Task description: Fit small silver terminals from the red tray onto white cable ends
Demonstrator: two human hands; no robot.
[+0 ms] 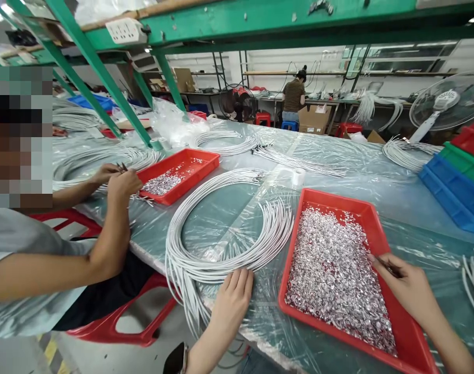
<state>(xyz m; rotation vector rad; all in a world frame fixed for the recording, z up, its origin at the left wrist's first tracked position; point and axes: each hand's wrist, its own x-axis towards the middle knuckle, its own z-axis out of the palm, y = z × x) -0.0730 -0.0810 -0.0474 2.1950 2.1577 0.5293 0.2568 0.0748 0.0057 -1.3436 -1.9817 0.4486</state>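
Observation:
My left hand lies flat with fingers together and stretched out on the near end of a large coiled bundle of white cables at the table's front edge. My right hand is pinched on a thin dark wire end over the right side of a red tray. That tray is filled with small silver metal terminals.
A co-worker's hands at the left work on wires beside a smaller red tray of terminals. More white cable coils, a tape roll, stacked blue, green and red bins, a fan and green frame posts surround the plastic-covered table. Another person sits far back.

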